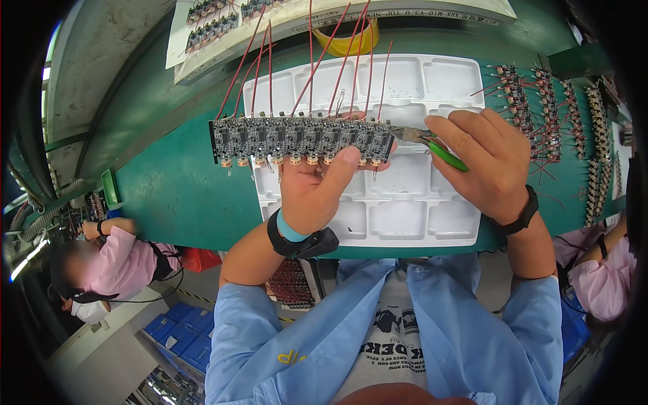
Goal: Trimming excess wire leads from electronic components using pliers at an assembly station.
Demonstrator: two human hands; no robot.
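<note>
A long strip of joined circuit boards (297, 140) lies across my left hand (312, 196), gripped between the thumb on its front edge and the fingers beneath. Thin red wires rise from its far edge, and small round brass-coloured parts line its near edge. My right hand (491, 156) is closed around green-handled cutting pliers (447, 155). Their metal jaws are at the strip's right end; whether they are touching a lead cannot be made out. Below both hands sits a white compartment tray (398, 181), partly hidden by the strip and my left hand.
More board strips with red wires (548, 115) lie on the green table (179, 192) at the right. Behind the tray are a yellow ring (354, 42) and a pale raised ledge (418, 12) bearing boards. People in pink sit at left (118, 266) and right (601, 277).
</note>
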